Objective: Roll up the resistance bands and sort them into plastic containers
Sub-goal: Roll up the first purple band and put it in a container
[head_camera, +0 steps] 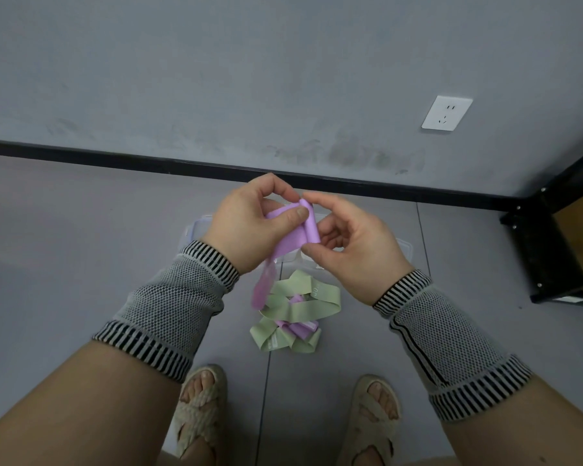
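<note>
**Purple band half-rolled between both hands**

Purple is what I see at the centre of my feed: a purple resistance band [295, 237] held up between the two hands, above the floor [81, 230]; its upper end is wound into a tight roll standing roughly upright, and the loose tail hangs down from the left palm toward the heap below. My left hand [249, 227] has its thumb pressed flat on the band beside the roll, with the fingers curled over the top edge; my right hand [347, 243] pinches the roll, forefinger at its top and thumb at its bottom, the other fingers curled in behind it.

Below the hands, a pile of unrolled bands [293, 314] lies on the grey floor, pale green ones tangled with a few purple ones; just beyond the pile, mostly hidden by the hands, sit clear plastic containers [199, 228], and I cannot tell what is in them. Both wrists wear grey mesh sleeves [169, 307] with striped cuffs; woven sandals [199, 412] show at the bottom edge. A white wall socket [447, 113] sits on the grey wall, and a black shelf frame [552, 237] stands at the right.
</note>
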A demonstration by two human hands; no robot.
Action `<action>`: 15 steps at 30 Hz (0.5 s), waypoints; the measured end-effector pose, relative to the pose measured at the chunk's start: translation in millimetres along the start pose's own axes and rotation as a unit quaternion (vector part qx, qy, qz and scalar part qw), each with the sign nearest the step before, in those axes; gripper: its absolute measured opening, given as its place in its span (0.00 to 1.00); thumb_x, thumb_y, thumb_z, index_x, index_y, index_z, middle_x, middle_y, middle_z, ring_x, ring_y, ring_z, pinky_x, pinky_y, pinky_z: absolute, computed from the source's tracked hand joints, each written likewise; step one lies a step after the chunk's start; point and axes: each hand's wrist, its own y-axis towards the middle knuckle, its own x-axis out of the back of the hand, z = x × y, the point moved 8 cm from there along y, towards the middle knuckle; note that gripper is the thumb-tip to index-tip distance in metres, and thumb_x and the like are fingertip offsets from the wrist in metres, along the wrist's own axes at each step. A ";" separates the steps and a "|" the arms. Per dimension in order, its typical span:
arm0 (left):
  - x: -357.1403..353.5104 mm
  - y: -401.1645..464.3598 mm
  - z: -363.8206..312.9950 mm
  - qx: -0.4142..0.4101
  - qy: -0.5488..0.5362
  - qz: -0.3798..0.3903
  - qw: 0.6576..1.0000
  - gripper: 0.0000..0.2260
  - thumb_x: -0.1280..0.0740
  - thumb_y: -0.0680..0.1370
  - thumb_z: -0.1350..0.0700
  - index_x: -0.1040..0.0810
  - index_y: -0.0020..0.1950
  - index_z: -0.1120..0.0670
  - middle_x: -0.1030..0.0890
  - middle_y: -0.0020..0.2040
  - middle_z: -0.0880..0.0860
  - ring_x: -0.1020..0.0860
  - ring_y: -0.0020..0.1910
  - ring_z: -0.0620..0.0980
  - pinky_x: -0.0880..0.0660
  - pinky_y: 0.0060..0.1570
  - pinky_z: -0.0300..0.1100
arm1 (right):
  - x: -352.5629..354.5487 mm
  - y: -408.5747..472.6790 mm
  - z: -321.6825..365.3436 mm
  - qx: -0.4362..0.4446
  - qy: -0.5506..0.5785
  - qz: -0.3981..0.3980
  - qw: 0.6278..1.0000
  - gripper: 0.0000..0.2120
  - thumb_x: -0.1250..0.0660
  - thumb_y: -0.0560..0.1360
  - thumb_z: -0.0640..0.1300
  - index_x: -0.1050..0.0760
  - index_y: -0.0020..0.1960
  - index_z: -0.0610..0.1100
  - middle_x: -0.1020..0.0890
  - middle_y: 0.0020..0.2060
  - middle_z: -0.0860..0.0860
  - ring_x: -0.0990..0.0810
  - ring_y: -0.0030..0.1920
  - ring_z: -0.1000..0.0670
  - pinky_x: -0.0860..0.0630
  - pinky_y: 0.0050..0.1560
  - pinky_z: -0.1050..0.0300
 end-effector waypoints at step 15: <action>5.6 1.7 -8.1 -0.030 0.068 -0.045 0.996 0.08 0.27 0.71 0.55 0.26 0.40 0.46 0.18 0.36 0.45 0.20 0.38 0.44 0.23 0.42 0.39 | 0.8 -1.2 -7.6 -0.026 0.082 -0.023 0.996 0.27 0.28 0.72 0.39 0.32 0.60 0.64 0.17 0.40 0.48 0.19 0.42 0.45 0.21 0.48 0.56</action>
